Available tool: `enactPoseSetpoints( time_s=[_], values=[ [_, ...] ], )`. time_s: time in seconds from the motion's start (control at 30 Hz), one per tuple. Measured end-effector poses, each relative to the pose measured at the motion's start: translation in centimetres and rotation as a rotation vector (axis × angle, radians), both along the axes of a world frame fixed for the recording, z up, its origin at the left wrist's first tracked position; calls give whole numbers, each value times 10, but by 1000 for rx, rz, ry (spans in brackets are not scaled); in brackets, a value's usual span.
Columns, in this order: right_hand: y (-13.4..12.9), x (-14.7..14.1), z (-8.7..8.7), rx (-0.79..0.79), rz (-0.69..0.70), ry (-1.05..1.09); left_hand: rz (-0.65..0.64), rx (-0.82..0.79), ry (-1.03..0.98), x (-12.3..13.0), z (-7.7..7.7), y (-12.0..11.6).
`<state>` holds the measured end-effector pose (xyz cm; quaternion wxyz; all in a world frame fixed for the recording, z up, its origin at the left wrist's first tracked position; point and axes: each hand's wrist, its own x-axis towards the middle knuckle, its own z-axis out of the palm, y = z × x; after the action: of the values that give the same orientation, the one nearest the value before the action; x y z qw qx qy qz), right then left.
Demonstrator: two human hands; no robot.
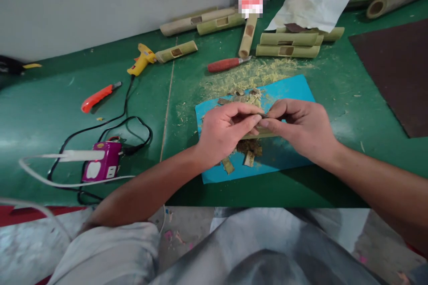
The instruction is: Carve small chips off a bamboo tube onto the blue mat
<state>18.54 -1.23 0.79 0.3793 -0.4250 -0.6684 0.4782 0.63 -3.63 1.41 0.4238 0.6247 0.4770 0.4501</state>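
Observation:
Above a blue sheet (294,93), my left hand (227,127) and my right hand (301,127) meet fingertip to fingertip. Both are closed in a pinch on a small dark strip (264,116), whose material I cannot make out. Directly under the hands lies a bamboo tube (262,134), largely hidden by the fingers. Brown and greenish bamboo chips (249,159) are scattered on the sheet in front of and behind the tube, some partly covered by my left hand.
Behind the sheet are bamboo shavings (234,82), a red-handled knife (227,64) and notched bamboo tubes (287,51). To the left lie a yellow glue gun (142,60), an orange utility knife (100,98) and a purple power socket (103,162) with cords. A dark brown sheet (397,71) lies right.

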Motion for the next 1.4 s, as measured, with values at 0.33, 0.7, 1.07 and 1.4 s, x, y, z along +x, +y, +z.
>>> enactPoseSetpoints(
  time_s=[0.33, 0.7, 1.07, 1.4],
  values=[
    [7, 10, -2, 307, 59, -275, -55, 51, 221, -20, 16, 15],
    [21, 14, -21, 521, 359, -689, -302, 164, 640, -40, 8, 13],
    [21, 14, -18, 481, 367, -687, -185, 53, 611, -37, 10, 12],
    [22, 14, -19, 485, 368, -693, -187, -32, 632, -39, 13, 14]
  ],
)
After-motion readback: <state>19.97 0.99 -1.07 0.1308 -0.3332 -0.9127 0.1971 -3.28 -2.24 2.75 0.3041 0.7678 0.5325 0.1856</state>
